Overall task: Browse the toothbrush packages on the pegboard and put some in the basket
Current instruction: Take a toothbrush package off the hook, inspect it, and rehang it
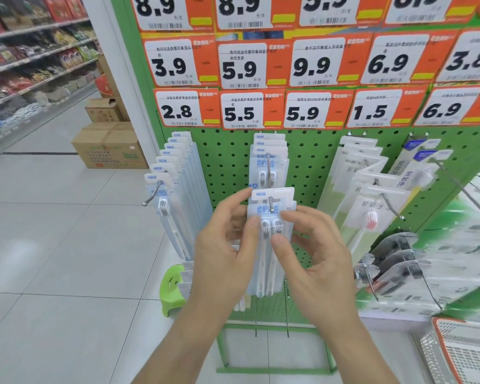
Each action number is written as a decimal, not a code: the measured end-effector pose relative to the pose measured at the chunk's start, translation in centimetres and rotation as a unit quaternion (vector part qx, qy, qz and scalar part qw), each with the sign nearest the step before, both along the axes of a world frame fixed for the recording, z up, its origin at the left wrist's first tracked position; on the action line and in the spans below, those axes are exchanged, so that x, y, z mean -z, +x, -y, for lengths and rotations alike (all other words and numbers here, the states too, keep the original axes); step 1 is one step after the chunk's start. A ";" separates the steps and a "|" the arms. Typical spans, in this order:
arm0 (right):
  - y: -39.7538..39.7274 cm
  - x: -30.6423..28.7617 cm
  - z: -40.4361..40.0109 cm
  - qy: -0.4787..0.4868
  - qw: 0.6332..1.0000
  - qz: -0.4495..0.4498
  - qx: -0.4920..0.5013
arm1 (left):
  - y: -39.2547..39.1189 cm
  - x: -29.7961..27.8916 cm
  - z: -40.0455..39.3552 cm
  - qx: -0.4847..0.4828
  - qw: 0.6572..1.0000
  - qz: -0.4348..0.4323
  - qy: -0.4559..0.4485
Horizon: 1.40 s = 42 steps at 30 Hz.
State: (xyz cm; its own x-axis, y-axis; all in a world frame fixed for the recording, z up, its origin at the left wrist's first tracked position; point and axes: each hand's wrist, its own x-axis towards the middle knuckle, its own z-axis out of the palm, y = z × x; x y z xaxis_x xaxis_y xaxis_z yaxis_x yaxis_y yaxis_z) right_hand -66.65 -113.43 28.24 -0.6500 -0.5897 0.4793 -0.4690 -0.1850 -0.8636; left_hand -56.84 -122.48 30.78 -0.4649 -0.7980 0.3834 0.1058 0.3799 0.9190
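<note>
Front twin-brush pack coming off its hook, both hands on it.

Left hand (227, 242) pinches the toothbrush package (270, 217) at its left edge, right hand (313, 256) pinches the right; the peg hook (270, 202) tip pokes through the hang tab just above the grip. Next, I'd say: slide it clear, then carry it down-right to the basket (466, 353).

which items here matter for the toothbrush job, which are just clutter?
Job:
- white-and-blue twin toothbrush package at the tip of the middle metal hook, pinched by left hand and right hand
- other clear toothbrush packages hanging on the green perforated pegboard
- orange-rimmed mesh basket, bottom right

Clutter:
- brown cardboard boxes
- small green plastic stool
- orange-and-white price tags
</note>
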 end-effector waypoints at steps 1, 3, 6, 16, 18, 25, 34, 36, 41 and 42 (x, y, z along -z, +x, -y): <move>-0.2 -0.4 0.3 0.000 1.000 0.004 -0.001 | -0.2 -0.1 0.5 0.007 1.000 0.004 -0.008; -0.6 -1.1 0.8 -0.010 0.999 0.031 0.007 | -0.5 -0.2 1.2 0.014 1.000 0.012 -0.013; -1.4 -2.3 1.9 -0.020 0.998 0.041 0.038 | -0.9 -0.3 2.1 0.005 0.999 0.028 -0.018; -5.4 -7.5 7.0 0.050 0.982 -0.138 0.115 | -1.4 -0.3 3.0 -0.006 0.997 0.066 -0.035; -6.1 -8.5 7.7 0.116 0.973 -0.163 0.118 | -1.4 -0.4 3.0 -0.008 0.997 0.069 -0.033; -7.2 -10.9 8.8 0.273 0.942 -0.174 0.086 | -1.5 -0.8 3.2 -0.019 0.995 0.086 -0.046; -7.0 -11.0 8.0 0.264 0.940 -0.193 0.095 | -1.4 -0.8 3.3 -0.023 0.992 0.101 -0.068; -6.9 -10.9 7.4 0.244 0.941 -0.207 0.109 | -1.5 -0.7 3.4 -0.032 0.991 0.106 -0.080; -5.8 -10.0 5.7 0.140 0.950 -0.240 0.142 | -1.7 -0.4 3.4 -0.057 0.986 0.117 -0.100; -5.5 -9.9 5.3 0.108 0.950 -0.249 0.152 | -1.8 -0.4 3.3 -0.059 0.986 0.119 -0.099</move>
